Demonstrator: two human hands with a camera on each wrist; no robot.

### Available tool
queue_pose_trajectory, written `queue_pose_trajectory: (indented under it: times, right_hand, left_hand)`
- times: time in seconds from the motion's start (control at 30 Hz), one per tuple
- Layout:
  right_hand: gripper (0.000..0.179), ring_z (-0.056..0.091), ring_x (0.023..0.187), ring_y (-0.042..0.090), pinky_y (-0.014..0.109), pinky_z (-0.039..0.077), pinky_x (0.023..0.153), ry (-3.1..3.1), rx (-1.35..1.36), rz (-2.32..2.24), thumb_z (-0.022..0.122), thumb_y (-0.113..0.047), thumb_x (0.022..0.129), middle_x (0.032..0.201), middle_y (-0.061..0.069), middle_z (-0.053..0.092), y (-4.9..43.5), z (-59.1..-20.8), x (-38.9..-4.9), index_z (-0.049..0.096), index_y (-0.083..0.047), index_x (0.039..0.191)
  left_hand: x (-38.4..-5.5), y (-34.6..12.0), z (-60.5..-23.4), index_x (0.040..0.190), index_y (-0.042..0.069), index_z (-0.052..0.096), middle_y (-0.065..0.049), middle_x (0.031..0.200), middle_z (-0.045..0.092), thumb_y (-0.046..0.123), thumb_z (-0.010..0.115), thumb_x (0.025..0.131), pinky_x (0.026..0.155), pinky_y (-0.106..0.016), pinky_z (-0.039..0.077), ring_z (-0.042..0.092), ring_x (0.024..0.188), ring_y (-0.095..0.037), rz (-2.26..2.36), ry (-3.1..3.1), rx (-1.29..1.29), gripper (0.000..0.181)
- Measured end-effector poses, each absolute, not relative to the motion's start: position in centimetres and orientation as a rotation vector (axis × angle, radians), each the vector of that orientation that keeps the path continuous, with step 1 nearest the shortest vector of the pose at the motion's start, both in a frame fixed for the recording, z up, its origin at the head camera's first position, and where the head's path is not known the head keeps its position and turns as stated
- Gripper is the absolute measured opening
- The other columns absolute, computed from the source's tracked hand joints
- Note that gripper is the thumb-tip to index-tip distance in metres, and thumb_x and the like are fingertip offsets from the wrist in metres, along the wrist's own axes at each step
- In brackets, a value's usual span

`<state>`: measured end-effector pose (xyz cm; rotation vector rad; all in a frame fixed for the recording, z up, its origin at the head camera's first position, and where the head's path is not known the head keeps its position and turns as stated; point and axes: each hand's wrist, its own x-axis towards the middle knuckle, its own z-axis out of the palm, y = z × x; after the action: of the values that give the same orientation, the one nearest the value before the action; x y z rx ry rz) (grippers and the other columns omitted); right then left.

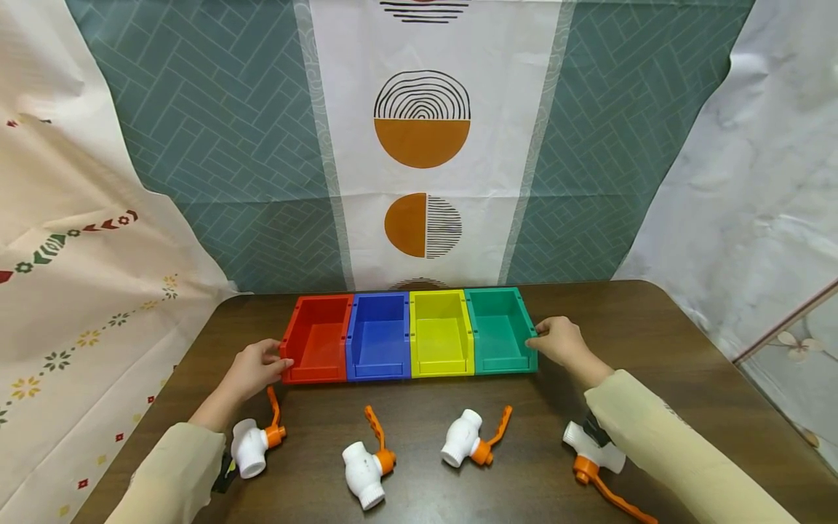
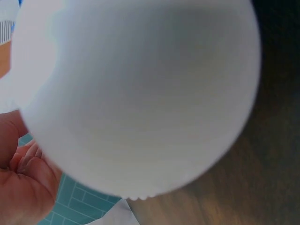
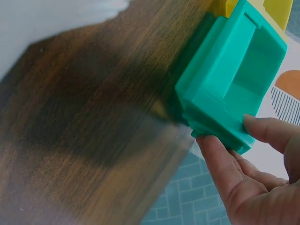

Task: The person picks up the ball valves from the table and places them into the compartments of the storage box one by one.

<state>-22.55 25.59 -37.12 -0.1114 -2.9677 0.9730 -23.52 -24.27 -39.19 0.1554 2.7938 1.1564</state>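
Four plastic bins stand joined in a row: a red bin [image 1: 321, 349], a blue bin [image 1: 380, 342], a yellow bin [image 1: 440, 338] and a green bin [image 1: 500, 335]. My left hand [image 1: 257, 367] grips the red bin's left side near its front corner. At the other end my right hand [image 1: 561, 340] pinches the green bin's right wall; in the right wrist view the thumb is at the inner side and the fingers outside. A white rounded surface [image 2: 140, 93] fills most of the left wrist view, hiding the left fingertips' hold.
Several white ball valves with orange handles lie in front of the bins: one valve [image 1: 249, 447] by the left sleeve, a second valve [image 1: 362, 473], a third valve [image 1: 462, 437], and another valve [image 1: 612, 457] beside the right sleeve. A patterned cloth [image 1: 262, 145] hangs behind the brown table [image 1: 419, 407].
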Motion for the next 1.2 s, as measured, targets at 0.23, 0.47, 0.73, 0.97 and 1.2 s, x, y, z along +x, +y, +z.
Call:
queue_pose_trajectory:
  times: [0.23,0.47,0.73,0.97,1.2]
  right_hand:
    - [0.04,0.061,0.096,0.041,0.046,0.054,0.079,-2.946,-0.076,0.966,0.068,-0.018,0.084,0.104,0.027,0.066,25.9,-36.0,-22.2,0.061,0.014,0.108]
    - [0.05,0.06,0.105,0.043,0.051,0.052,0.086,-2.95,0.009,0.916,0.067,-0.025,0.087,0.113,0.029,0.063,26.6,-33.6,-20.3,0.056,0.013,0.118]
    - [0.056,0.061,0.102,0.042,0.05,0.053,0.08,-3.029,0.092,0.802,0.073,-0.029,0.082,0.113,0.029,0.062,28.6,-33.0,-16.4,0.058,0.011,0.117]
    - [0.058,0.063,0.087,0.038,0.049,0.054,0.072,-3.085,-0.026,0.659,0.074,-0.036,0.079,0.098,0.026,0.067,29.1,-33.9,-13.2,0.061,0.014,0.107]
    - [0.054,0.045,0.052,0.017,0.031,0.039,0.047,-3.191,-0.127,0.541,0.07,-0.049,0.08,0.059,0.004,0.046,28.9,-35.5,-11.1,0.055,0.002,0.07]
  left_hand:
    - [-23.6,-24.5,-39.4,0.124,-0.018,0.044,-0.036,0.106,0.061,0.009,0.064,0.09,0.07,-0.037,0.059,0.068,0.083,-0.031,1.163,2.781,0.164,0.047]
    - [-23.6,-24.5,-39.3,0.124,-0.019,0.043,-0.036,0.106,0.061,0.009,0.064,0.09,0.07,-0.037,0.059,0.068,0.082,-0.03,1.177,2.771,0.175,0.048]
    - [-23.4,-24.2,-38.8,0.124,-0.019,0.042,-0.034,0.103,0.063,0.011,0.063,0.091,0.071,-0.037,0.059,0.068,0.079,-0.026,1.166,2.775,0.183,0.049]
    - [-23.6,-24.3,-39.0,0.127,-0.02,0.039,-0.038,0.11,0.059,0.012,0.063,0.092,0.073,-0.038,0.058,0.068,0.085,-0.031,1.179,2.752,0.162,0.053]
    - [-23.6,-24.2,-39.3,0.128,-0.019,0.039,-0.038,0.111,0.059,0.014,0.063,0.092,0.073,-0.038,0.058,0.068,0.086,-0.032,1.178,2.743,0.17,0.054]
